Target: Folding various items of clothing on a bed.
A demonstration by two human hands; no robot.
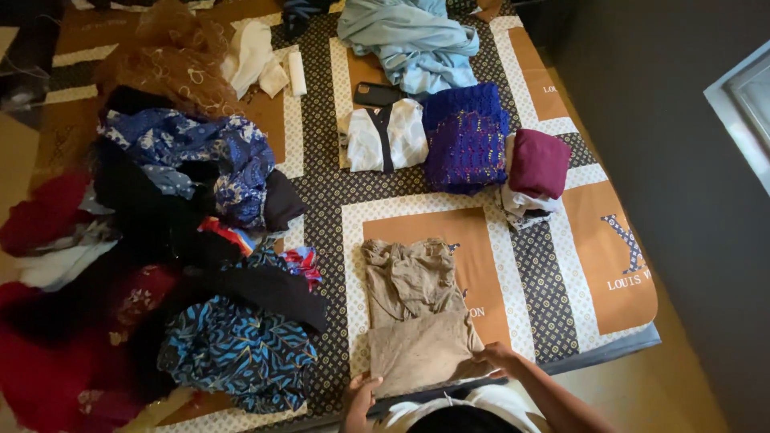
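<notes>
Left hand: the left hand (360, 401) is seen at the bottom edge of the view, fingers closed on the near left corner of the tan garment (417, 317).
Right hand: the right hand (499, 355) is laid at the near right corner of the tan garment, fingers pinched on the cloth; the forearm runs off toward the lower right.
Tan garment: it is spread flat on the bed (561, 305), its near half folded over into a neat rectangle, the crumpled far half lying open beyond the fold.
Landmark: all places below are given from the tan garment.
Folded row: beyond the tan garment, a white top with a dark placket (385, 135), a blue knitted piece (467, 136) just beside it, and a maroon fold (539, 163) on top of a white piece are lined up.
Phone: a dark phone (377, 94) is lying just beyond the white top.
Light blue cloth: a crumpled light blue cloth (413, 40) is heaped at the far end of the bed.
Unsorted pile: left of the tan garment, a loose heap of clothes (160, 265) in blue print, black, red and white is spread along that side.
Bed cover: the bed is covered in a brown, cream and dark patterned sheet.
Room: right of the tan garment, past the bed's edge, a yellowish floor (642, 393) and a dark grey wall (682, 160) are seen.
</notes>
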